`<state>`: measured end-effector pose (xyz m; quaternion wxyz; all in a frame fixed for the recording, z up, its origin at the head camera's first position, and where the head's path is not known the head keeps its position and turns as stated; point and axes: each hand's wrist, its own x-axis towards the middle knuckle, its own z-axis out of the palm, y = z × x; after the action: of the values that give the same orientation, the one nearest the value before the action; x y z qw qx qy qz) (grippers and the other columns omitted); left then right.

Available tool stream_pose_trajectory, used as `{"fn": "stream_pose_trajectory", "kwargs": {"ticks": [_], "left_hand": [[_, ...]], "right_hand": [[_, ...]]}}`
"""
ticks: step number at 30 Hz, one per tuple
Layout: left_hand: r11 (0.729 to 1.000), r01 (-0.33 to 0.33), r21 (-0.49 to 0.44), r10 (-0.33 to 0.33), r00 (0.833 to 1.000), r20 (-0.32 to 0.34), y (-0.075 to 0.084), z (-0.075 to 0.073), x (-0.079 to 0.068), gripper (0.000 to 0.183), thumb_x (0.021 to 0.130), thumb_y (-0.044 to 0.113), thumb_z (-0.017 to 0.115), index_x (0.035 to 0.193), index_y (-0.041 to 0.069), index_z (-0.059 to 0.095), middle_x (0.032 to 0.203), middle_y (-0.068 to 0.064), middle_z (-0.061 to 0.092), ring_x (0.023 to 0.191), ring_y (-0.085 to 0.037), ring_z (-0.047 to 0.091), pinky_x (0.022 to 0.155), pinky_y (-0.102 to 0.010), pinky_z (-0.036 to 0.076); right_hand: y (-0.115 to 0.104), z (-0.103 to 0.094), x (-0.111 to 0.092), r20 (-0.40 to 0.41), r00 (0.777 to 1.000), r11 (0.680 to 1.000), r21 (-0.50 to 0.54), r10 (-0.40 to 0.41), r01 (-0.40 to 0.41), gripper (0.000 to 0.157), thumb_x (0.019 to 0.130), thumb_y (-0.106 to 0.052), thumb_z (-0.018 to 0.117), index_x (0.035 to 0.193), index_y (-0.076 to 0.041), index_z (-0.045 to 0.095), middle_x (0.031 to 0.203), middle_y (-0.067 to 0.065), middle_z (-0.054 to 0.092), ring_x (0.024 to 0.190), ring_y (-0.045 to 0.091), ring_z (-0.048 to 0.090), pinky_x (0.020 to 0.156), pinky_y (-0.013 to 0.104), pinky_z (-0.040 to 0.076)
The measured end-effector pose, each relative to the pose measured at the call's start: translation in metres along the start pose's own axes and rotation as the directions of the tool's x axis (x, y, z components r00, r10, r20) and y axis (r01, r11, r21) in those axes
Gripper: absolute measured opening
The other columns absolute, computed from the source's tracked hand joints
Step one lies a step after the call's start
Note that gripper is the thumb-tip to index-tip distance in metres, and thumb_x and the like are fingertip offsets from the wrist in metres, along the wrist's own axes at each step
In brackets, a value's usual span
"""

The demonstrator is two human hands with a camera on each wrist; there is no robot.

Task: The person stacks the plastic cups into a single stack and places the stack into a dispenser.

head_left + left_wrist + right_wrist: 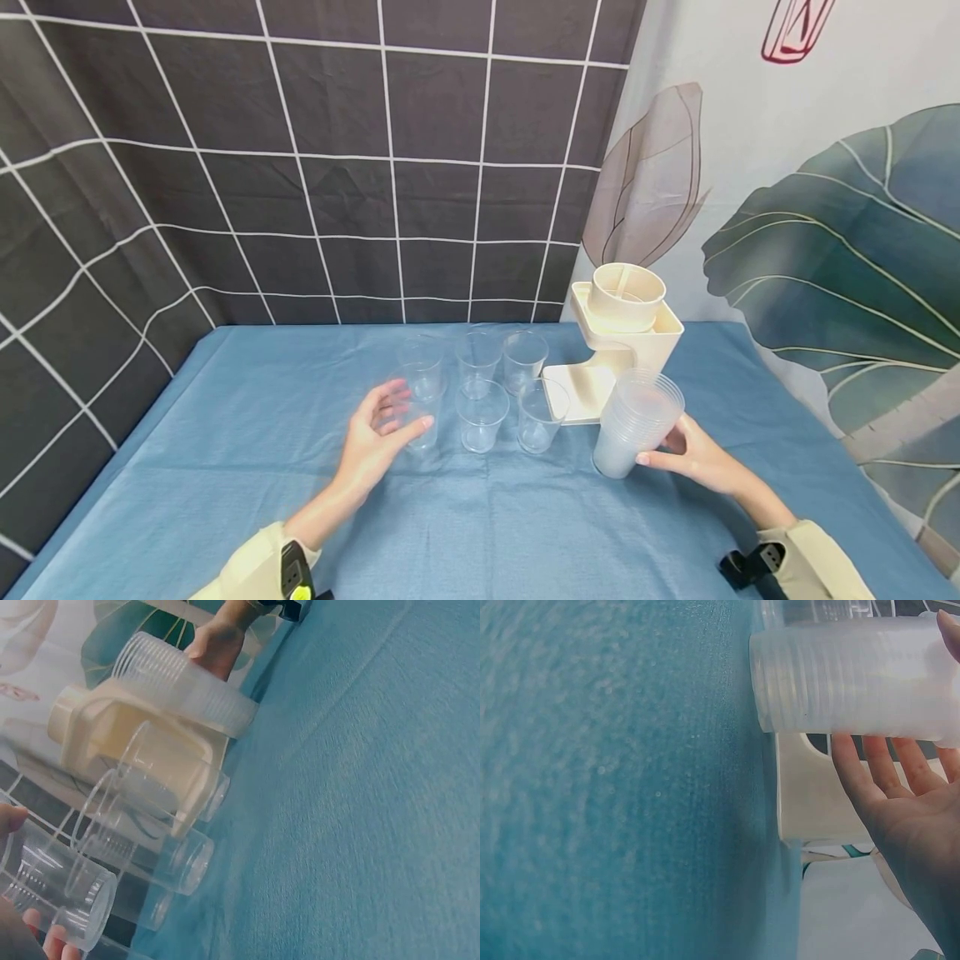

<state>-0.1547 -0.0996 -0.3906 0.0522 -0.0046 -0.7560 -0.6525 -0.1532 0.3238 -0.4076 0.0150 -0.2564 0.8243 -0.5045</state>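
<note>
My left hand holds a clear plastic cup at the front left of a group of similar cups, thumb near its rim and fingers along its other side. Beside it stand two more front cups, with further cups behind them. On the right, my right hand grips a tall stack of nested translucent cups. Its thumb lies along the stack's near side, while the fingers reach its opposite side and their tips are hidden behind it.
Just behind the cup stack stands a cream-coloured plastic stand with a round holder on top and a flat base. Blue cloth covers the table. A dark gridded curtain and a leaf-patterned curtain hang behind it.
</note>
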Motion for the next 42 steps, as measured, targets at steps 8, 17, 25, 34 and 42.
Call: {"fn": "stream_pose_trajectory", "kwargs": {"ticks": [8, 17, 25, 34, 42], "left_hand": [[0.999, -0.036, -0.001, 0.036, 0.999, -0.01, 0.005, 0.005, -0.003, 0.06, 0.078, 0.01, 0.078, 0.133, 0.012, 0.053, 0.126, -0.011, 0.06, 0.115, -0.025, 0.057, 0.102, -0.047, 0.044], [0.998, -0.06, -0.009, 0.06, 0.998, -0.017, 0.012, 0.01, -0.006, 0.058, 0.078, 0.011, 0.078, 0.132, 0.013, 0.054, 0.125, -0.009, 0.06, 0.116, -0.03, 0.056, 0.1, -0.043, 0.046], [0.997, -0.074, -0.018, 0.074, 0.997, -0.001, 0.017, 0.014, -0.009, 0.059, 0.077, 0.009, 0.078, 0.131, 0.013, 0.055, 0.122, -0.007, 0.061, 0.111, -0.024, 0.058, 0.099, -0.04, 0.047], [0.995, -0.086, -0.058, 0.086, 0.996, -0.004, 0.02, 0.02, -0.011, 0.062, 0.074, 0.006, 0.079, 0.129, 0.011, 0.052, 0.122, -0.007, 0.062, 0.111, -0.024, 0.059, 0.096, -0.034, 0.049], [0.992, -0.105, -0.066, 0.106, 0.994, 0.006, 0.025, 0.025, -0.018, 0.061, 0.074, 0.005, 0.079, 0.128, 0.01, 0.052, 0.121, -0.007, 0.063, 0.109, -0.023, 0.06, 0.097, -0.037, 0.048]], "right_hand": [[0.0, 0.0, 0.0, -0.002, 1.0, 1.0, -0.002, -0.001, 0.001, 0.075, 0.081, 0.006, 0.068, 0.143, -0.006, 0.028, 0.127, -0.018, 0.045, 0.113, -0.009, 0.048, 0.093, 0.008, 0.041], [0.0, 0.001, 0.0, -0.005, 1.0, 1.0, -0.009, 0.011, -0.011, 0.077, 0.081, 0.005, 0.068, 0.145, -0.006, 0.026, 0.128, -0.02, 0.044, 0.114, -0.01, 0.047, 0.093, 0.008, 0.039], [0.002, 0.0, 0.0, -0.003, 1.0, 1.0, -0.017, 0.005, -0.005, 0.078, 0.081, 0.005, 0.068, 0.145, -0.006, 0.025, 0.129, -0.02, 0.043, 0.115, -0.011, 0.046, 0.093, 0.007, 0.038], [0.003, 0.0, 0.0, -0.001, 1.0, 1.0, -0.003, -0.004, 0.004, 0.078, 0.081, 0.006, 0.068, 0.145, -0.007, 0.026, 0.128, -0.018, 0.044, 0.115, -0.01, 0.047, 0.094, 0.006, 0.038], [0.001, 0.0, 0.0, 0.002, 1.0, 1.0, 0.005, -0.005, 0.005, 0.078, 0.081, 0.006, 0.068, 0.145, -0.007, 0.025, 0.129, -0.018, 0.044, 0.115, -0.01, 0.047, 0.095, 0.006, 0.038]]}}
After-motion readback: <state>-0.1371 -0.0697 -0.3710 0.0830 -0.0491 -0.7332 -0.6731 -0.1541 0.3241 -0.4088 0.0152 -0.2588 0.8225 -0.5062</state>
